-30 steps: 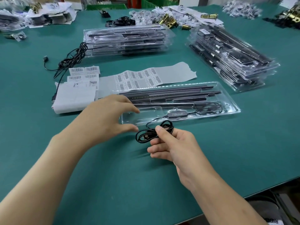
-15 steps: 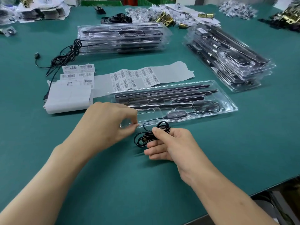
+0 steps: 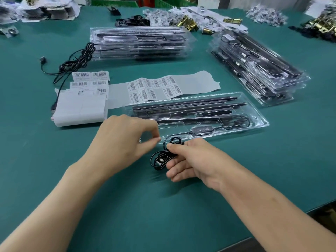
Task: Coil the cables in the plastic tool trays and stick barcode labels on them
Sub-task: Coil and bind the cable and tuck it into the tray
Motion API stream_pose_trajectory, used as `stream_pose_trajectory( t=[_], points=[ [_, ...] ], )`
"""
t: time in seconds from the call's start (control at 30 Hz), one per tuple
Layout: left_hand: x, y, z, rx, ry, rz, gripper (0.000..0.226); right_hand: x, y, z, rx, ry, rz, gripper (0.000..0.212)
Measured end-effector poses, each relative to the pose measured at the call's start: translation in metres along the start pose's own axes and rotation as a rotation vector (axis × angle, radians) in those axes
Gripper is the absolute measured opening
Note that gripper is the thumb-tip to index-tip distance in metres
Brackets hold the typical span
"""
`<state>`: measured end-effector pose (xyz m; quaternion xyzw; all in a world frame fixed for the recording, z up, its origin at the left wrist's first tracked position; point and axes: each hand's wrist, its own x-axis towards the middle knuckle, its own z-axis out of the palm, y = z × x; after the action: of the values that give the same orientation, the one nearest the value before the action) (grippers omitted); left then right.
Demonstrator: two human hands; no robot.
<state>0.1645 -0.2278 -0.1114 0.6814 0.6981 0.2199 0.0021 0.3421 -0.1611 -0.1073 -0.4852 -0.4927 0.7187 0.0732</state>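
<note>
No words or numbers can be read. Black barcodes stand on the white barcode labels [image 3: 154, 88], set in two rows on the grey backing strip [image 3: 200, 80]. Each has a line of fine print beside it, too small to make out. More barcoded labels [image 3: 90, 79] lie on top of the folded liner stack [image 3: 80, 111] at the left, and their small print is just as illegible. The inline controller [image 3: 201, 130] in the plastic tray [image 3: 254, 113] bears faint pale marks, also unreadable.

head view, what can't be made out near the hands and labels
Head view:
What the left hand fingers pinch at the tray's near edge: hidden by the fingers.
Part of the coiled cable: covered by the right hand.
Barcode labels' print: too small.
Brass parts: cut off by the right edge.
</note>
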Motion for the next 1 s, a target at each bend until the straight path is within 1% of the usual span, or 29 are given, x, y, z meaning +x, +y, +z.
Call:
stream_pose_trajectory(
  t=[0.27, 0.5, 0.6, 0.67, 1.0],
  points=[
    [0.0, 0.0, 0.001, -0.037, 0.02, -0.024, 0.013, 0.0, -0.004, -0.003, -0.008, -0.025, 0.049, 0.019],
    [0.001, -0.001, 0.003, -0.03, 0.007, -0.005, 0.014, 0.006, -0.01, -0.008, 0.004, -0.043, 0.056, 0.02],
    [0.001, -0.001, 0.004, -0.008, -0.008, 0.0, 0.014, 0.007, -0.01, -0.011, 0.024, -0.059, 0.074, 0.018],
    [0.002, -0.002, 0.004, -0.015, 0.012, 0.009, 0.014, 0.009, -0.012, -0.014, 0.052, -0.073, 0.079, 0.017],
    [0.002, -0.004, 0.007, -0.002, 0.039, 0.032, 0.014, 0.011, -0.008, -0.011, 0.042, -0.094, 0.077, 0.025]
  ],
)
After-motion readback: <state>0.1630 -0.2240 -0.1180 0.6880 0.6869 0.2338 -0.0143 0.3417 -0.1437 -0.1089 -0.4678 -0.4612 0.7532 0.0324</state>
